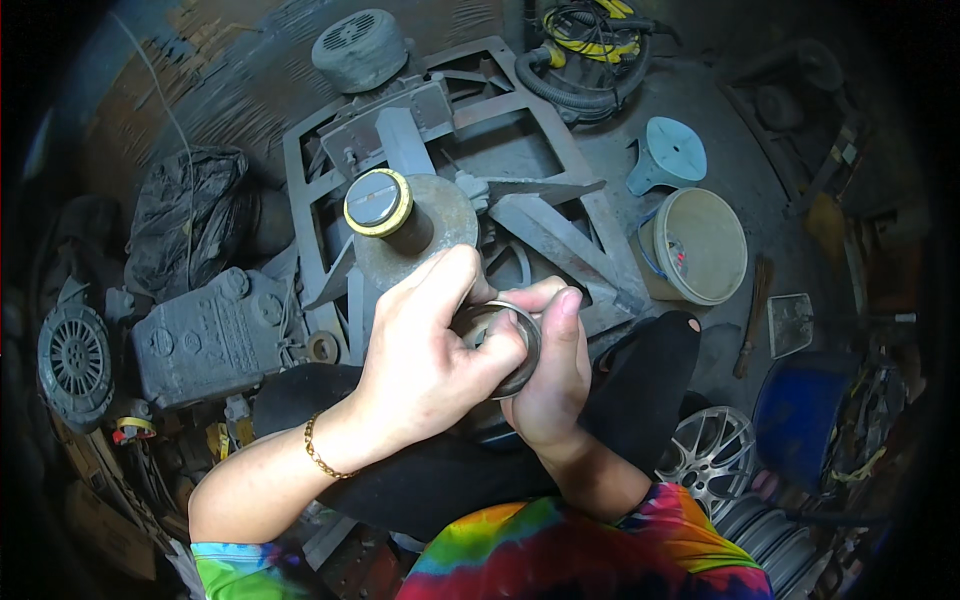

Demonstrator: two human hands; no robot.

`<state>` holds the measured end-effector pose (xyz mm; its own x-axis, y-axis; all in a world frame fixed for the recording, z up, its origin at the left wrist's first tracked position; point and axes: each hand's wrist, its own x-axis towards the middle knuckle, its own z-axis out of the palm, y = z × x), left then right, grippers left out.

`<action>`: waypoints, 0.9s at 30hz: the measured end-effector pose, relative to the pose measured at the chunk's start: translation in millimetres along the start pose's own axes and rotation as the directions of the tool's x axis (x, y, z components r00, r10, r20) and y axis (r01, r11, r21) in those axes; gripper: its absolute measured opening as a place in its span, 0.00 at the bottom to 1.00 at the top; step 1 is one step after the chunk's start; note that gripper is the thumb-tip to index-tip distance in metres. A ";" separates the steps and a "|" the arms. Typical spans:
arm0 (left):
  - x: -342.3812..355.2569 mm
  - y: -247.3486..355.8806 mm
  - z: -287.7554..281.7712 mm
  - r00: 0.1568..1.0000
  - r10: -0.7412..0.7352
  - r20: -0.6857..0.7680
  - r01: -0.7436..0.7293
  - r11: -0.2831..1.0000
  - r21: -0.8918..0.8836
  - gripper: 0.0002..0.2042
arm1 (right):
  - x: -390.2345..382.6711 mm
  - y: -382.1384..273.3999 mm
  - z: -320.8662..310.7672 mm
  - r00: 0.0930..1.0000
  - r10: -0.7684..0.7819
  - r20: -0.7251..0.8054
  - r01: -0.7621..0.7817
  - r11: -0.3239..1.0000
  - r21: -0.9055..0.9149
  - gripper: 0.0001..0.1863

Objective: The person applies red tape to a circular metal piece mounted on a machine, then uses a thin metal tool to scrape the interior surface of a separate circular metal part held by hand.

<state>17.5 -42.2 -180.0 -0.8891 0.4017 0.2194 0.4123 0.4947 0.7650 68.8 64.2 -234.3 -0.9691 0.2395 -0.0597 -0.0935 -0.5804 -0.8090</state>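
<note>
A round, grey metal ring [531, 357] is held above my lap, between both hands. My left hand [415, 350] is closed on its left side, the thumb bent down into the middle of it. From the right, my right hand [553, 378] grips the rim with the thumb pointing up; its other fingers are partly hidden behind the ring. Just beyond my left hand stands a dark cylinder with a yellow-edged metal cap [378, 202], set on a round metal plate [450, 225]. What lies inside the ring is mostly covered by my thumb.
A grey metal frame [520, 105] spreads ahead, a motor housing [360, 50] at its far end. Right of it are a blue stool [668, 150], a pale bucket [710, 245] and a yellow-black machine with a hose [585, 95]. A dusty gearbox-like casing [205, 335] lies left; a wheel rim [712, 450] sits right.
</note>
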 end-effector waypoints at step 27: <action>4.6 3.5 -8.4 0.906 -0.315 0.282 0.419 0.760 -0.497 0.05 | 4.2 -2.1 12.1 0.984 0.117 -0.134 -0.103 0.989 0.106 0.25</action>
<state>13.2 -45.1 -171.1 -0.8795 0.4254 -0.2132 -0.1583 0.1610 0.9742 62.2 57.0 -225.7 -0.9341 0.2717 -0.2318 -0.0164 -0.6810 -0.7321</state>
